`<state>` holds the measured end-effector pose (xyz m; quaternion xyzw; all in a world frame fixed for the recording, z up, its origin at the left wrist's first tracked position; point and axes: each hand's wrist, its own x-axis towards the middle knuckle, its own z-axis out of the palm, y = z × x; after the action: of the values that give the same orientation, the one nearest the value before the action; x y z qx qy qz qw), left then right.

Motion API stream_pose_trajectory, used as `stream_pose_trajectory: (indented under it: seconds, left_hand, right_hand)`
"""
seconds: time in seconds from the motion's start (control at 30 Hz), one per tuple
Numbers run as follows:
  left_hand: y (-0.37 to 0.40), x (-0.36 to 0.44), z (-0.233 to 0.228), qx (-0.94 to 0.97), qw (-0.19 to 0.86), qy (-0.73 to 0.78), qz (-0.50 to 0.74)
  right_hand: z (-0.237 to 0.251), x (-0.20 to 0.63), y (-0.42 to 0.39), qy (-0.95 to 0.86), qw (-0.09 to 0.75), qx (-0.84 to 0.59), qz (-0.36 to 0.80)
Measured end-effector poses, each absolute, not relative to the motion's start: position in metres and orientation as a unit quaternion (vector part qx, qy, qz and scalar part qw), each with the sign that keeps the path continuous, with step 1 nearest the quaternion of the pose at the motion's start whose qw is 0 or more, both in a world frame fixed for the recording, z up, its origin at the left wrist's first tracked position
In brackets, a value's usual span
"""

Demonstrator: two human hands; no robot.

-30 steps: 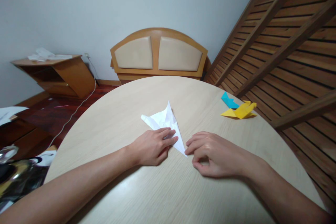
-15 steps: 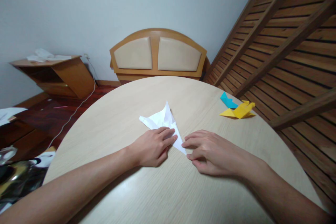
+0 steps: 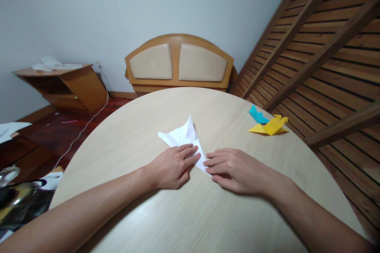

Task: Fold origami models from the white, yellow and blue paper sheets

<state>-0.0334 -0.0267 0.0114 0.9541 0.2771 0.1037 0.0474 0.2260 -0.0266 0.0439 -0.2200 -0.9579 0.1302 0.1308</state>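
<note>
A folded piece of white paper (image 3: pixel 181 133) lies near the middle of the round table (image 3: pixel 190 221), with one peak pointing away from me and a narrow point toward my right hand. My left hand (image 3: pixel 175 167) rests on it, palm down, its fingers stretched over the lower fold and pressing it to the tabletop. At the narrow end, the fingertips of my right hand (image 3: pixel 234 170) touch the paper's right edge. Those fingers are extended side by side, with the thumb lower at the tip. Both hands partly cover the paper's lower part.
A yellow folded paper figure (image 3: pixel 271 125) and a blue one (image 3: pixel 258 115) sit at the table's right edge. Behind the table stands a padded headboard (image 3: pixel 179 61). Slatted wood (image 3: pixel 326 55) rises at right; a low cabinet (image 3: pixel 74 87) and a white cable (image 3: pixel 80 134) are at left.
My right hand has shifted slightly left against the paper's edge, its fingers straighter and closer together. My left hand stays on the paper. The view has tilted very slightly.
</note>
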Motion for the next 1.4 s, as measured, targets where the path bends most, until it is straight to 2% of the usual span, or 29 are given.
stream_pose_trajectory:
  seconds: [0.37,0.7,1.27,1.4]
  left_hand:
    - [-0.027,-0.032,0.013,0.956,0.043,0.278,0.084]
    - [-0.031,-0.035,0.018,0.972,0.078,0.202,0.096]
    - [-0.030,-0.037,0.019,0.973,0.097,0.180,0.104]
    - [-0.031,-0.038,0.018,0.974,0.099,0.182,0.097]
  right_hand:
    - [0.023,0.228,-0.001,-0.939,0.119,-0.293,0.137]
    - [0.039,0.226,-0.010,-0.956,0.128,-0.223,0.143]
    - [0.027,0.233,0.000,-0.955,0.141,-0.245,0.090]
    - [0.018,0.238,0.007,-0.945,0.139,-0.288,0.070]
